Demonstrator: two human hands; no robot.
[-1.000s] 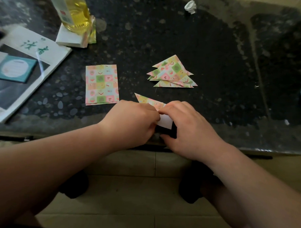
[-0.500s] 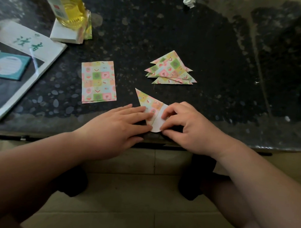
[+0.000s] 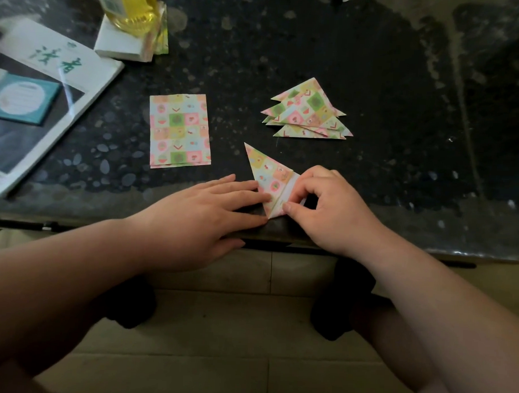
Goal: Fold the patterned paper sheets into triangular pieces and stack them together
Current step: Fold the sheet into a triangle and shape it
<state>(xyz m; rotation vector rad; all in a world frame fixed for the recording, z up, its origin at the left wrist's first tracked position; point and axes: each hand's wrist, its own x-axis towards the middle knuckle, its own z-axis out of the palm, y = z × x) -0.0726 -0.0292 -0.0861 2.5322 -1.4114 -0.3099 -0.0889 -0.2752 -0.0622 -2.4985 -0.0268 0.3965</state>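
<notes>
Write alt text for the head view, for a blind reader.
A person's left hand presses flat on a partly folded pastel-patterned paper triangle at the near edge of a dark speckled table, while the right hand pinches its white flap. Behind lie a stack of flat patterned paper sheets, left, and a pile of finished patterned paper triangles, right.

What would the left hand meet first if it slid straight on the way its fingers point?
The half-folded paper piece, which its fingertips seem to touch. The left hand lies flat, pointing right; just beyond the paper is the right hand, pinching the white flap.
</notes>
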